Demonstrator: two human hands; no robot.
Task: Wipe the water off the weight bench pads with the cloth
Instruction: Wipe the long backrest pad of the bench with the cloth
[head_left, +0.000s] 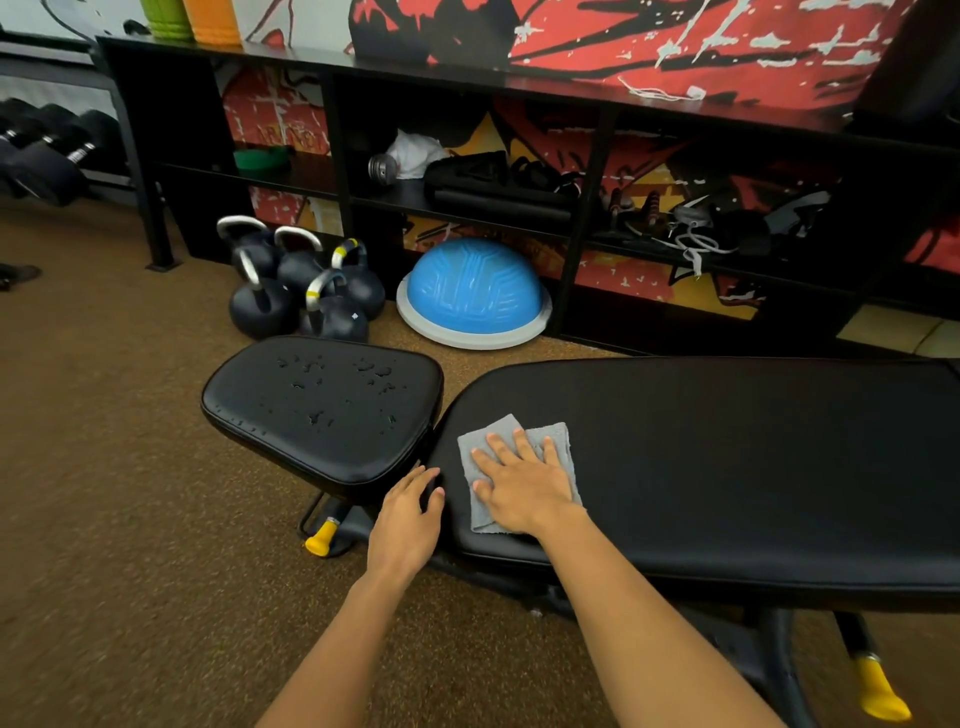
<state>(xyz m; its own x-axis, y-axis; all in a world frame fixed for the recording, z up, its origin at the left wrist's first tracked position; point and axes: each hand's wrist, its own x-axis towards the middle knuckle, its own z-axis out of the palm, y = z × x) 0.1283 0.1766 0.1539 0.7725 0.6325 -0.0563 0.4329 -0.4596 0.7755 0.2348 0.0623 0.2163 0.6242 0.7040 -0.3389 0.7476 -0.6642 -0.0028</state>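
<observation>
Cloth, grey and folded, lies on the near end of the long back pad, pinned flat under the right grip, fingers spread straight. Left grip rests at that pad's edge, fingers loosely bent, holding nothing. Just beyond, the seat pad carries water droplets. Farther off sit kettlebells and a blue balance dome; behind them, shelf compartments hold straps and a white rag

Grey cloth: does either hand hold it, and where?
Not held: right hand presses the grey cloth flat, palm on its middle. Left hand holds nothing.
</observation>
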